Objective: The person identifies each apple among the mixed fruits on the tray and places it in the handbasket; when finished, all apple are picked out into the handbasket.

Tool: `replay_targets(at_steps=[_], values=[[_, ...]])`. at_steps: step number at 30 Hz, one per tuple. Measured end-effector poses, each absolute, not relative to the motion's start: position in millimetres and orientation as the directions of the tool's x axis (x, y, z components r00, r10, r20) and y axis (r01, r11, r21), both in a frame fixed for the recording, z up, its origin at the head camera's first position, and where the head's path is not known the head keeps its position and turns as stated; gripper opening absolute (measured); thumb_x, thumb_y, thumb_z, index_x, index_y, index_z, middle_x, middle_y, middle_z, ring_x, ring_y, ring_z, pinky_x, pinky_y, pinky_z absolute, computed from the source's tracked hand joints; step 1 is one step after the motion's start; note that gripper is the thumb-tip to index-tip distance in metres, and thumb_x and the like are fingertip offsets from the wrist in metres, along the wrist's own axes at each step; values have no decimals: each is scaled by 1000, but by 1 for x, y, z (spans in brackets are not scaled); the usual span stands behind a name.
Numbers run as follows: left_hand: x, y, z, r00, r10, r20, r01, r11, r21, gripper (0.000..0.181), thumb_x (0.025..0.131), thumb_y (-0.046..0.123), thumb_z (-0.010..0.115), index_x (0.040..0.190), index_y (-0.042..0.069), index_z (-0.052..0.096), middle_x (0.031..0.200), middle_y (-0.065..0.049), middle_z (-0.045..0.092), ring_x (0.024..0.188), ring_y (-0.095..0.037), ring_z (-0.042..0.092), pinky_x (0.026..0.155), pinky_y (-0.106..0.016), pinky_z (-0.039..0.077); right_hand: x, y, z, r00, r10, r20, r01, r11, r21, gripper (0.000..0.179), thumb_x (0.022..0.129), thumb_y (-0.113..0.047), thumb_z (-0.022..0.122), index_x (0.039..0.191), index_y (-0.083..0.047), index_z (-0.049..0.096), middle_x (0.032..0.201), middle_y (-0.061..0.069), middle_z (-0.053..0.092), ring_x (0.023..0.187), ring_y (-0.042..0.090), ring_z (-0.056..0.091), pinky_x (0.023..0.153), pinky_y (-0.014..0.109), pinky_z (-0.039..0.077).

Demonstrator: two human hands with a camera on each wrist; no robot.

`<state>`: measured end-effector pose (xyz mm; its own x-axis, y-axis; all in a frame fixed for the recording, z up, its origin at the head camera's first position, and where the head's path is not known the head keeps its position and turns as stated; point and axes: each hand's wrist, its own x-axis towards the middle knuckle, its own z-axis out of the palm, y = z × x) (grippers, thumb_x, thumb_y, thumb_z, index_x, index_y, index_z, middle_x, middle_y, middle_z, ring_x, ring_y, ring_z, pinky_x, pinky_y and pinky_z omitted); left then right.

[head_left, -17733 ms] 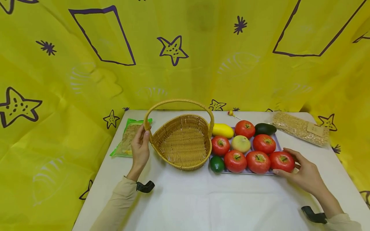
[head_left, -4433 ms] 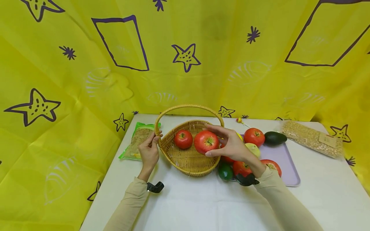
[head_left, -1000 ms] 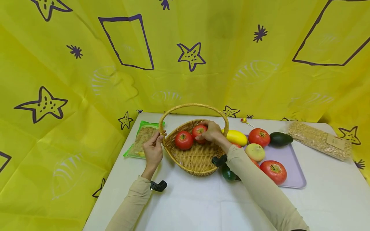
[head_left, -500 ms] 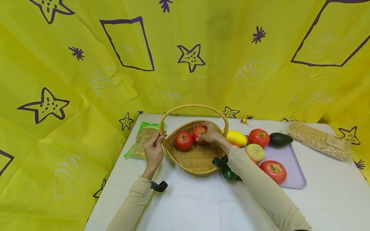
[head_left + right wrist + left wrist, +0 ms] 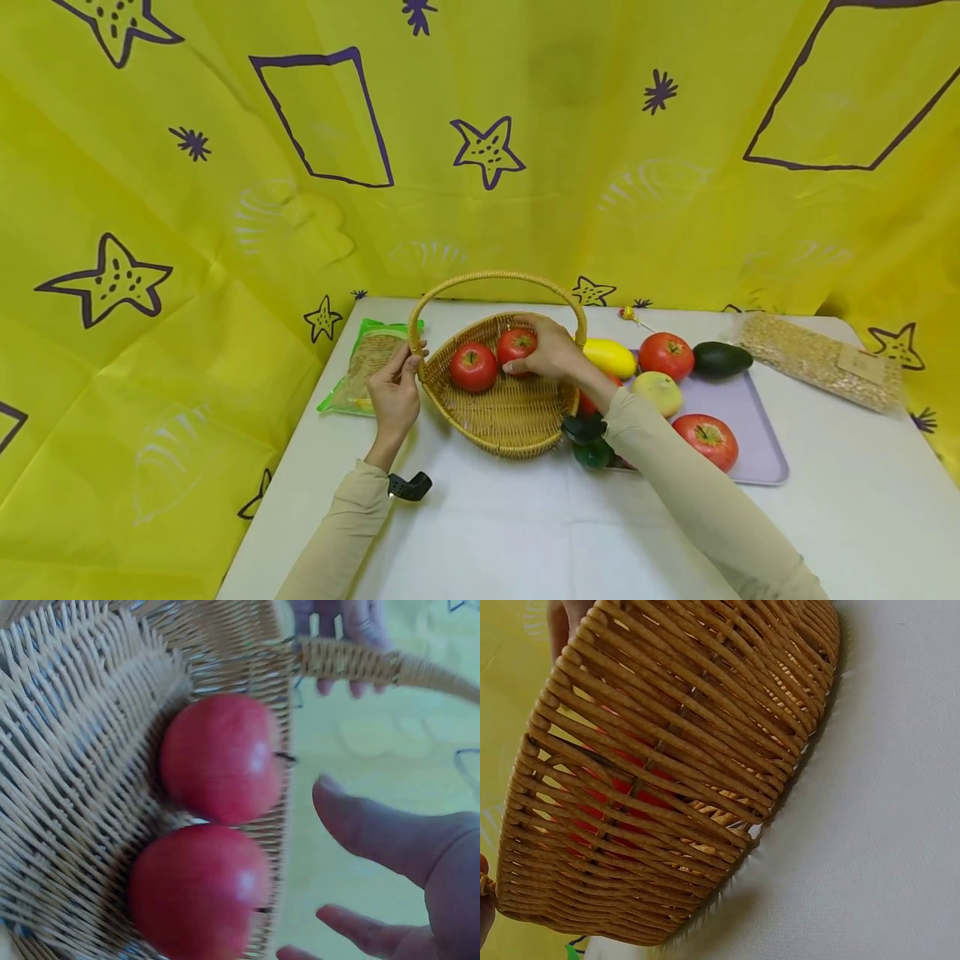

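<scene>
Red apples sit side by side inside the basket our left hand grips by its handle, while our right hand, spread and released beside them, could clip one and send it rolling if lifted carelessly.

Pale label: on the bag of grains, well right of the grip of the left hand; too small for me to read.
Green-edged packet: just left of that grip; I can read no lettering.

Two apples in the basket, left of the tray
</scene>
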<state>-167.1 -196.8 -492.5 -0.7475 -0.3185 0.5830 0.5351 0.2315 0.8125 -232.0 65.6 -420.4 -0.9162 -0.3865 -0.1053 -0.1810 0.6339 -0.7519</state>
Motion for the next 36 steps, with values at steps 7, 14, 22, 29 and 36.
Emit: replay_targets(at_steps=[7,14,22,29,36], values=[[-166,-196,-493,-737,-322,594,548,229,804,31,101,-8,64,131,-10,69,114,-32,75,103,-30,79,94,-18,60,-201,89,-398,-846,-533,-26,-314,538,-782,82,83,-26,94,153,-6,56,152,22,58,141,44,55,118,62,45],[-166,-196,-496,-731,-321,602,554,234,799,30,101,-7,64,131,-10,70,113,-32,75,103,-20,79,93,-18,60,-179,132,-388,-795,-602,76,-358,364,-860,64,85,-22,93,141,-6,67,140,15,70,128,35,68,111,53,55],[-164,-197,-496,-739,-317,594,542,242,805,30,103,-5,64,132,-10,70,115,-31,76,103,-44,74,94,-19,60,-165,201,-382,-795,-580,178,-449,364,-816,59,86,-15,91,140,-12,69,135,11,73,122,18,71,104,27,58],[-165,-196,-495,-738,-313,597,545,245,802,31,103,-4,64,132,-10,69,115,-32,75,104,-33,77,93,-18,60,-160,252,-387,-821,-533,203,-477,445,-758,77,77,-11,97,147,-16,64,140,-4,70,123,-5,63,101,15,53],[-167,-196,-495,-734,-308,605,555,241,796,30,102,-6,64,131,-10,70,114,-33,75,103,-25,79,93,-18,60,-148,289,-402,-835,-489,252,-485,437,-757,96,69,1,98,154,-6,55,152,-16,60,132,-11,54,106,3,41]])
